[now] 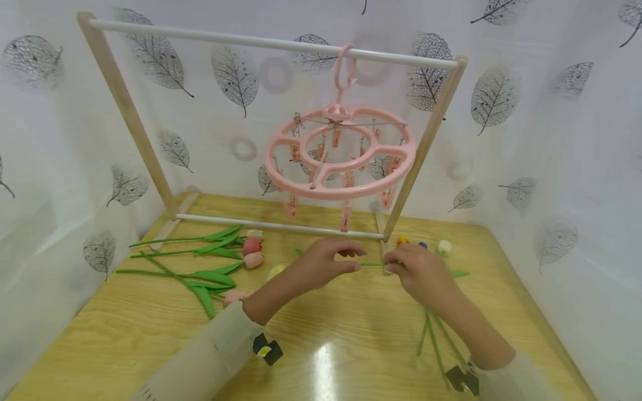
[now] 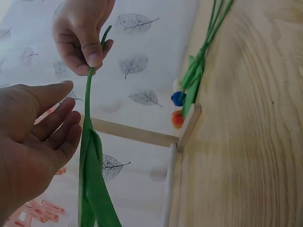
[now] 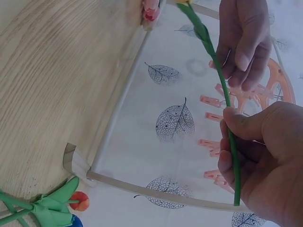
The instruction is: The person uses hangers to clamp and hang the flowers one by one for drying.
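A yellow artificial tulip is held sideways over the table, its bloom partly hidden by the left forearm in the head view. My right hand pinches its green stem near the bare end, between thumb and fingers. Beside the stem is my left hand, its fingers loosely bent and gripping nothing. In the left wrist view the tulip's long leaves hang below both hands. Above and behind them, a round pink clip hanger with small clothespins hangs from a rack.
The rack's white top bar is carried by wooden posts. Several pink and white tulips lie on the table at the left. At the right lie more flowers, including a white one and a blue one. A leaf-print curtain encloses the table.
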Motion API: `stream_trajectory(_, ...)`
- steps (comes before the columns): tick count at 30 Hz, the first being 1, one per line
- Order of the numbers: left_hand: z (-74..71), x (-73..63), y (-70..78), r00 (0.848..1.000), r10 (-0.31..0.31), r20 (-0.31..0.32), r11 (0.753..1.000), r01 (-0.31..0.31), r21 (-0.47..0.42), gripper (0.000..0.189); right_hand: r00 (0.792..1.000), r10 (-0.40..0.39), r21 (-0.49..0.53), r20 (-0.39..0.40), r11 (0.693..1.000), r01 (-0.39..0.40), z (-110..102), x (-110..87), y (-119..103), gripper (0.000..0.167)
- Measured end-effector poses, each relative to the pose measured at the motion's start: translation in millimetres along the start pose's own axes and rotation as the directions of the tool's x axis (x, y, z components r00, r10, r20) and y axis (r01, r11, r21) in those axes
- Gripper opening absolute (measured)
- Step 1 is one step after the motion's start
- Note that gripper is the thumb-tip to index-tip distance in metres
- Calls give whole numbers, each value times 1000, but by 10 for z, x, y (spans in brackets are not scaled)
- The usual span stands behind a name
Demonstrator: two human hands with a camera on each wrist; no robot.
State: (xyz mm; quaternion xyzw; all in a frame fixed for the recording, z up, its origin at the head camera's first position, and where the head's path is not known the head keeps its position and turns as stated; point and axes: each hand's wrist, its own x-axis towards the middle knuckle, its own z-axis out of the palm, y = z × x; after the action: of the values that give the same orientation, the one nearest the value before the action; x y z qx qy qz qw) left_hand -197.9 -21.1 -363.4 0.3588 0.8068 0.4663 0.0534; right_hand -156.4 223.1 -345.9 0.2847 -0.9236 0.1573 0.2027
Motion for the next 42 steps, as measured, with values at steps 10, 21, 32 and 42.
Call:
stream_trajectory(10,76,195,-53,994,-27,107,992,40,-122,21,1000,-25,61,-14,998,25,30,59,23,10)
stream_trajectory(21,47,209,-42,992,-19,127,992,34,-119,23,996,-75,57,-50,995,78,-20,125,-37,12)
stream_trajectory(32,-63,125,0,987,7,163,995,9,-96,32,947,-248,-4,-206,968,252,-70,167,-150,22)
stream_trajectory(42,-181,-44,167,994,88,57,984,-78,-160,32,667,-370,48,-647,853,519,-156,156,-439,32)
